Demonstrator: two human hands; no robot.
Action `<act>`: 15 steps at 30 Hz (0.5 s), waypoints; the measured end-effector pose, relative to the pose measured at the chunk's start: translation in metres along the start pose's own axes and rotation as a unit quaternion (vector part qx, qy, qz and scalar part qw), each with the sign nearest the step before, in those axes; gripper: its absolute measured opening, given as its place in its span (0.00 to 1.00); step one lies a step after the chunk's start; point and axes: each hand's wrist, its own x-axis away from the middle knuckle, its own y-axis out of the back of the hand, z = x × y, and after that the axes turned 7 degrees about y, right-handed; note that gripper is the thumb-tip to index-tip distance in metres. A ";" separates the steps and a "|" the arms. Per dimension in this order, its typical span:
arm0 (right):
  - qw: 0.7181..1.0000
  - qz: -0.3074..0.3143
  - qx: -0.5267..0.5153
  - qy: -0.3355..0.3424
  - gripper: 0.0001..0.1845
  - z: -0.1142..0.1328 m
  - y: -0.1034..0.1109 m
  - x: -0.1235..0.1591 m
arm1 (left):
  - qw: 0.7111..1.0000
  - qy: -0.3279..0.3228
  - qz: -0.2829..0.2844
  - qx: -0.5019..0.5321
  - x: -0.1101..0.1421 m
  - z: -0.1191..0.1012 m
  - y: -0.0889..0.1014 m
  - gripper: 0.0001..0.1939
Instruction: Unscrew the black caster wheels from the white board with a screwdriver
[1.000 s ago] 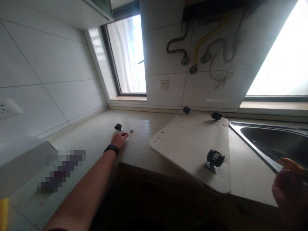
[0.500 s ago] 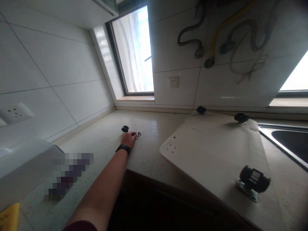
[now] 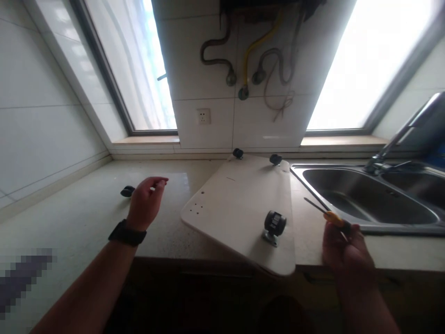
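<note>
Above the counter on the left, my left hand [image 3: 145,204] has thumb and index finger pinched together. What lies between them, if anything, is too small to make out. Just behind its wrist a loose black caster [image 3: 127,190] lies on the counter. My right hand [image 3: 347,250] grips a screwdriver [image 3: 333,218] by its yellow and black handle, the shaft pointing up and left. Between the hands lies a white board [image 3: 239,199] with rounded corners. Casters stand at three of its corners: a near one [image 3: 275,223] and two far ones [image 3: 238,153] [image 3: 276,159]. Several small holes mark its bare left corner.
A steel double sink [image 3: 365,195] with a faucet [image 3: 392,139] is set into the counter at the right. The board's near corner overhangs the counter's front edge. Behind are a tiled wall with a socket [image 3: 203,116], hanging pipes [image 3: 217,60] and two windows.
My left hand has lifted from the small dark screws beside the loose caster. The view has swung right, bringing my right hand with the screwdriver and the whole sink into sight.
</note>
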 end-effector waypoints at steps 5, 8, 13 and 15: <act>0.977 -0.083 -0.171 -0.098 0.08 -0.012 0.003 -0.002 | 0.953 -0.211 0.215 0.012 0.076 -0.128 -0.030 0.14; 0.956 -0.100 -0.244 -0.129 0.06 -0.010 0.003 0.000 | 0.942 -0.207 0.261 -0.034 0.108 -0.166 -0.054 0.27; 0.935 -0.105 -0.300 -0.156 0.09 -0.004 0.006 0.005 | 0.946 -0.175 0.271 -0.024 0.121 -0.187 -0.078 0.24; 0.933 -0.106 -0.305 -0.160 0.09 -0.005 0.007 0.004 | 0.948 -0.159 0.275 -0.013 0.122 -0.190 -0.080 0.20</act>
